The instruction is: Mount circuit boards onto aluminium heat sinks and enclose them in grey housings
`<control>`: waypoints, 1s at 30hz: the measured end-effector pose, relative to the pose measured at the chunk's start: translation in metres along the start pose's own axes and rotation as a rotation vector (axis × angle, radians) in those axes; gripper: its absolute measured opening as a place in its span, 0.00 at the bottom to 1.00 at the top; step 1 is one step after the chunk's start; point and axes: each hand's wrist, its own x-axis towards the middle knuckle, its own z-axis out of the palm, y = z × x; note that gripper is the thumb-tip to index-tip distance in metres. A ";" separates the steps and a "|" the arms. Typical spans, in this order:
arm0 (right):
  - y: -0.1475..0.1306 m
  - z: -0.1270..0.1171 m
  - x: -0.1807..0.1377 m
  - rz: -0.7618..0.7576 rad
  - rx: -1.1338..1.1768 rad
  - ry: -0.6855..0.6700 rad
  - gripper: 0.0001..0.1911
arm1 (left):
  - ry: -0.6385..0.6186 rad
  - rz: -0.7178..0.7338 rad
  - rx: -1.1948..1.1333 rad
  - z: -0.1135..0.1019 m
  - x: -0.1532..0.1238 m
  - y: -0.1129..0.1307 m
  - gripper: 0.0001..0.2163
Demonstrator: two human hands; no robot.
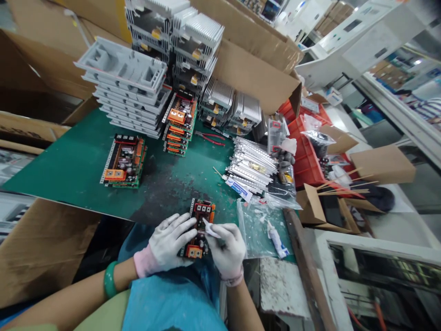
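Orange-fitted circuit board (200,229) I judge stiff, fragile, best edge-held: left hand (170,242) clasps its left side, right hand (225,248) pinches a white pointed item (211,230).

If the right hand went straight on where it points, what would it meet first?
Probably the circuit board: the white pointed item in the right hand aims at it, though whether they touch is unclear.

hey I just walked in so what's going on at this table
Someone is working on a circuit board at a green table. Their gloved left hand rests on the board's edge, while the gloved right hand holds a small white item, its tip over the board. Two stacks of similar boards stand further back, near stacked grey trays and finned metal blocks.
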 end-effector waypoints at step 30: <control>-0.006 -0.029 -0.035 -0.005 0.063 -0.146 0.04 | -0.059 -0.022 -0.012 -0.001 0.002 0.001 0.26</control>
